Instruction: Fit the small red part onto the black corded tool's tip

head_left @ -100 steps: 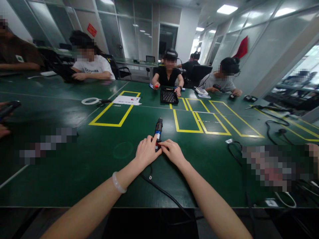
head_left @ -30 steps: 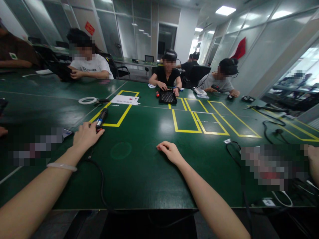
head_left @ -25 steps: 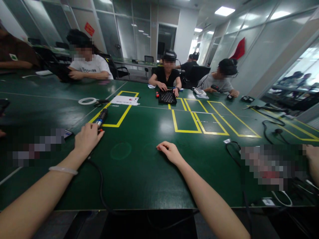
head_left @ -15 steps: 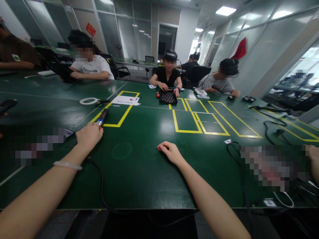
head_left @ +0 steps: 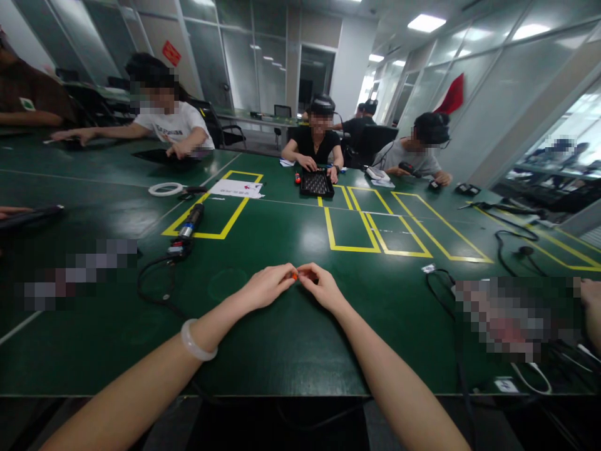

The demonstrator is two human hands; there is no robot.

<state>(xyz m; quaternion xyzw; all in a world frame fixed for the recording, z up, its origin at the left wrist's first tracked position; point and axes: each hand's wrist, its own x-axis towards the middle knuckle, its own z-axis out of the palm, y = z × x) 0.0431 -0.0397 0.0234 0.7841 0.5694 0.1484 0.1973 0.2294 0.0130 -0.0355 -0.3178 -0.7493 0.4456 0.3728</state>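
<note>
My left hand (head_left: 270,287), with a pale bangle (head_left: 197,341) round the wrist, is closed in a pinch on a small orange piece (head_left: 295,275) whose kind is too small to tell. Fingertip to fingertip with it is my right hand (head_left: 323,288), also pinched; whatever lies between its fingers is hidden. Both hands are low over the green table (head_left: 300,351). Left of them lies a black and silver cylindrical tool (head_left: 188,225) with a black cable (head_left: 141,285).
Yellow tape frames (head_left: 331,232) mark the table. Beyond are a paper sheet (head_left: 237,189), a white ring (head_left: 165,189) and a co-worker's black tray (head_left: 316,184). Cables (head_left: 457,351) run at the right, near a blurred-out item (head_left: 507,319). Other people sit around the table.
My left hand has left the cylindrical tool and come right to my right hand, carrying the orange piece. My right hand has barely moved. A co-worker at the far left has spread both arms.
</note>
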